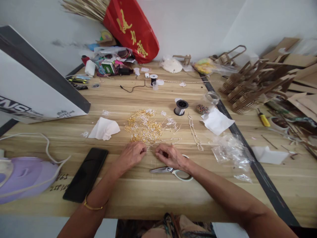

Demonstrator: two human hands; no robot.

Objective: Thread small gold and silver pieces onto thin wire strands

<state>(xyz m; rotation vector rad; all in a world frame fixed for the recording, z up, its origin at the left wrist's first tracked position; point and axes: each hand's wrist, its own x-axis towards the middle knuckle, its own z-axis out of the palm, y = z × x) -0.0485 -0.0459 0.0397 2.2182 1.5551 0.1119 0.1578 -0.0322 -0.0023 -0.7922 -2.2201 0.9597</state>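
Note:
My left hand [133, 153] is closed in a pinch at the near edge of a pile of gold and silver beads and findings [146, 127]. A thin silver chain [168, 141] runs from its fingertips to the right, passing just beyond my right hand. My right hand [170, 155] is curled, thumb and fingers together; what sits between them is too small to make out. Beneath that hand and wrist lie scissors [162, 170] with pale handles, partly covered. A second silver chain [194, 134] is laid out farther right, near a spool of wire [181, 107].
A black phone [86, 173] lies left of my left arm, near a crumpled white tissue [104, 129]. To the right are clear plastic bags [230, 150], white paper [218, 121] and a glass jar [212, 98]. Small woven baskets [250, 89] crowd the far right.

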